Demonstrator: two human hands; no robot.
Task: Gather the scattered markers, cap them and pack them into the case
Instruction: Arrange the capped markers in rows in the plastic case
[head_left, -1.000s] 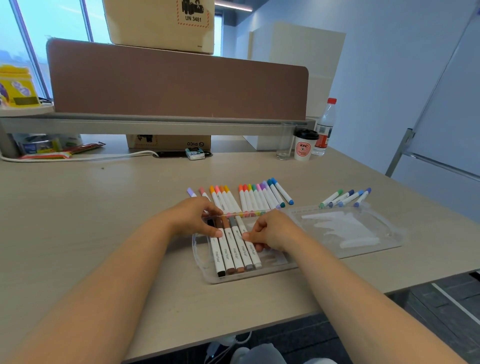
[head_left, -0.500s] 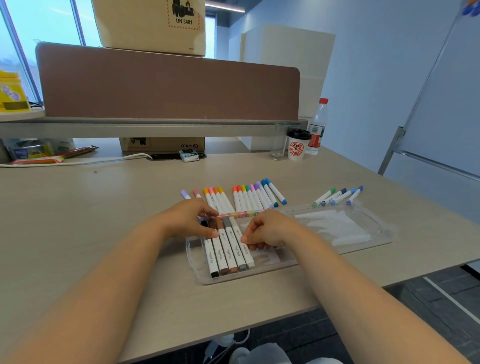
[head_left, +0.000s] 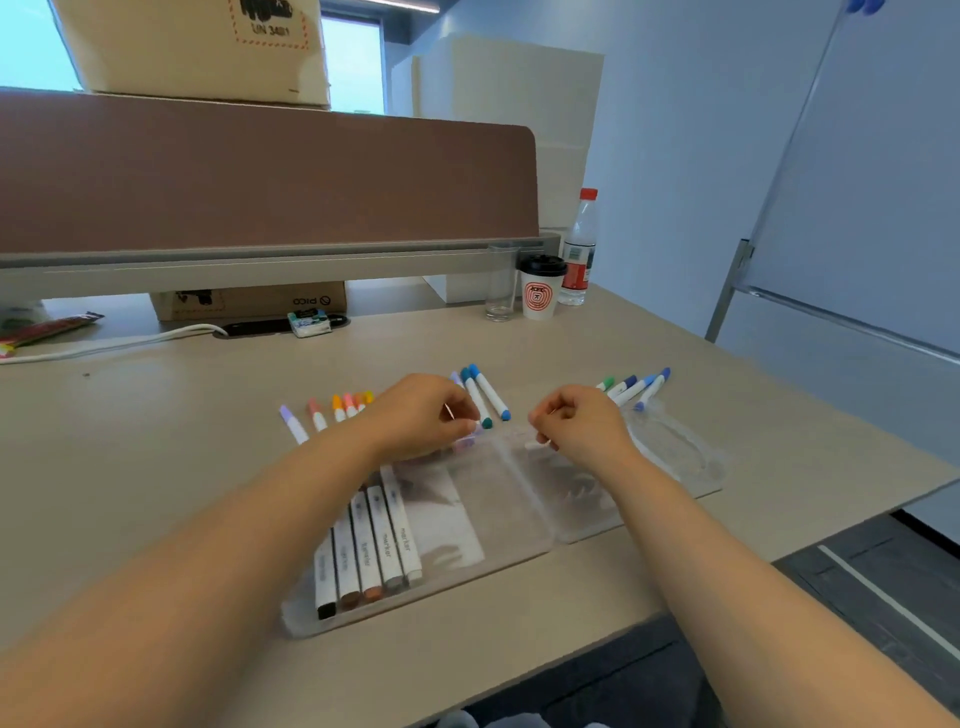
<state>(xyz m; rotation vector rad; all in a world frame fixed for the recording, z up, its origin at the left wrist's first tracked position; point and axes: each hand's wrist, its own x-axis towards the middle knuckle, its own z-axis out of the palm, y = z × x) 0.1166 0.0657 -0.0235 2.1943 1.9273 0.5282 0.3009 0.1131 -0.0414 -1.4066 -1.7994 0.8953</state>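
A clear plastic case (head_left: 498, 509) lies open on the table. Its left half holds several white markers (head_left: 366, 556) side by side, with black, brown and grey caps toward me. The lid half (head_left: 680, 457) has nothing in it. My left hand (head_left: 423, 413) rests on the row of loose capped markers behind the case, fingers closed around a white marker. Purple, pink and orange ones (head_left: 337, 408) show to its left, two blue-capped ones (head_left: 485, 395) to its right. My right hand (head_left: 579, 423) hovers curled at the case's far edge, beside several green and blue markers (head_left: 636, 387).
At the back right stand a glass (head_left: 501, 286), a paper cup (head_left: 540, 288) and a water bottle (head_left: 579, 249). A brown divider (head_left: 260, 176) with a cardboard box (head_left: 192, 47) on top closes off the back. A white cable (head_left: 104, 345) runs at the left.
Both hands have left the markers inside the case and moved up to its far edge. The left hand now covers the loose row; the right has shifted right.
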